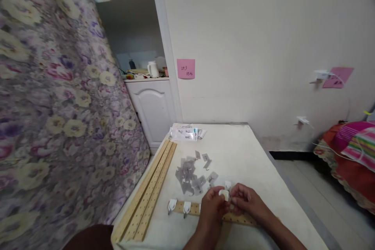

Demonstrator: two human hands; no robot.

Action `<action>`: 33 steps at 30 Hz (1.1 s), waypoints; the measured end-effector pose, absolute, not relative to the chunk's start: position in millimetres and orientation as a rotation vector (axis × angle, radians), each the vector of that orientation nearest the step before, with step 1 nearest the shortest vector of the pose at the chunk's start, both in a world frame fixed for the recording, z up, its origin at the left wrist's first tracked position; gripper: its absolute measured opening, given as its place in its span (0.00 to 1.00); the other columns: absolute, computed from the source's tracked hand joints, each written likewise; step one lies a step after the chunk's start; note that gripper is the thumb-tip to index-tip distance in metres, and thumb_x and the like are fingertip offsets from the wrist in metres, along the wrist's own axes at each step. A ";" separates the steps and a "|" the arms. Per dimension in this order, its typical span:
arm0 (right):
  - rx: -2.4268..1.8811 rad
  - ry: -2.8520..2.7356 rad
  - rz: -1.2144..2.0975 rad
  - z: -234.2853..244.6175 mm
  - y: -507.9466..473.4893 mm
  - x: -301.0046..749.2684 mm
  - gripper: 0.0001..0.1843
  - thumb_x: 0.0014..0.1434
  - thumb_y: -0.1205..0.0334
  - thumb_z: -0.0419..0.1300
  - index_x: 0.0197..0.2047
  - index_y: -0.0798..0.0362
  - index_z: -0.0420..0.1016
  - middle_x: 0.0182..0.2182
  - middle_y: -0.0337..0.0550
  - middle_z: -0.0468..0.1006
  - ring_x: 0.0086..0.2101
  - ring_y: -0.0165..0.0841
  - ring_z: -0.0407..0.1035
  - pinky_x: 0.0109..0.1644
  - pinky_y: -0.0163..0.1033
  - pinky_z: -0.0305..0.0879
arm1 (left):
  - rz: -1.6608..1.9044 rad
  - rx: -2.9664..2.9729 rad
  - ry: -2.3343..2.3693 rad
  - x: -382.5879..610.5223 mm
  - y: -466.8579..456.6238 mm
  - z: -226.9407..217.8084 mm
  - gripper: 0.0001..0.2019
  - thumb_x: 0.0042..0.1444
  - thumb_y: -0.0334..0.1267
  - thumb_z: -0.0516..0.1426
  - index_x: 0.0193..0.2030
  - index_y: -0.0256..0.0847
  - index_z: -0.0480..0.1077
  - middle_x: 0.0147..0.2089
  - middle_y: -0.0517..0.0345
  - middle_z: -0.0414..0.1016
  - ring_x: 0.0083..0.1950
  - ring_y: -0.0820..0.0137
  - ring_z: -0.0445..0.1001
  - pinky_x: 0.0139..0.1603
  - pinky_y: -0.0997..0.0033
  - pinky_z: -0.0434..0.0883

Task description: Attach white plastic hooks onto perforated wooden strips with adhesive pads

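Left hand (pixel 211 203) and right hand (pixel 247 199) with a small white hook plate (pixel 224 195)

Both hands are brought close together at the near end of the cloth-covered table (pixel 234 152), fingertips nearly meeting. The small white hook plate is pinched between the thumb and fingers of the left hand, raised above a short perforated wooden strip (pixel 240 219). The right fingers are curled together just beside it; whether anything is gripped between them cannot be told. Along the strip, white hooks (pixel 186 207) with darker hooked ends are seen to the left of the hands, one partly covered by the left hand. Beyond the fingers, translucent square sheets (pixel 187 170) are heaped loosely; at the left edge, long perforated wooden strips (pixel 155 189) are laid side by side; at the far end, a clear package (pixel 184 134) is placed.

Handling, as judged from appearance: the plate is probably light, stiff and rather smooth, so a slip is possible if it is pinched by one corner. It is best taken by two opposite edges, with the flat faces left untouched in case one is tacky. Breakage seems unlikely under a gentle pinch, though the hooked end, if fitted, should not be used as a lever
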State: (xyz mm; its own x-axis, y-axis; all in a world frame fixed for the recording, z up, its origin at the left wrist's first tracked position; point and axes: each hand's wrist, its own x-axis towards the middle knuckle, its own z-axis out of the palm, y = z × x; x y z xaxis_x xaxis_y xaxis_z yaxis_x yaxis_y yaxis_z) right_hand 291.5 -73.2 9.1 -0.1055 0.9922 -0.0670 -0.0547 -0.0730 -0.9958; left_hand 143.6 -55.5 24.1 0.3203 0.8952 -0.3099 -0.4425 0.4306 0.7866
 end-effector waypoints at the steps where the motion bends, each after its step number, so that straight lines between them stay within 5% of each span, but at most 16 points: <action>1: -1.159 -1.221 1.359 10.0 -73.6 291.7 0.09 0.49 0.58 0.61 0.29 0.53 0.65 0.20 0.33 0.71 0.20 0.26 0.66 0.25 0.31 0.61 | 0.967 0.638 0.825 143.5 -55.6 23.9 0.14 0.40 0.31 0.59 0.37 0.38 0.66 0.27 0.63 0.71 0.25 0.76 0.71 0.28 0.75 0.66; 10: -1.130 -1.300 1.282 22.9 -80.8 283.9 0.07 0.52 0.60 0.59 0.30 0.52 0.65 0.21 0.33 0.71 0.23 0.27 0.67 0.29 0.33 0.62 | 0.859 0.611 0.817 133.4 -42.0 41.2 0.10 0.40 0.28 0.59 0.33 0.35 0.68 0.25 0.60 0.74 0.22 0.78 0.70 0.26 0.80 0.65; 20: -0.991 -0.953 1.515 10.5 -74.6 279.9 0.15 0.47 0.53 0.64 0.31 0.53 0.66 0.23 0.35 0.73 0.25 0.27 0.69 0.31 0.34 0.66 | 0.749 0.770 0.757 122.7 -42.0 52.9 0.14 0.38 0.31 0.63 0.35 0.34 0.71 0.27 0.58 0.74 0.24 0.75 0.71 0.27 0.76 0.65; 33: -0.991 -0.933 1.355 11.4 -72.2 282.3 0.14 0.45 0.56 0.65 0.33 0.51 0.67 0.23 0.31 0.69 0.22 0.23 0.63 0.24 0.29 0.60 | 0.710 0.879 0.761 129.3 -48.8 40.7 0.09 0.41 0.30 0.59 0.32 0.36 0.66 0.25 0.61 0.71 0.23 0.78 0.68 0.24 0.77 0.56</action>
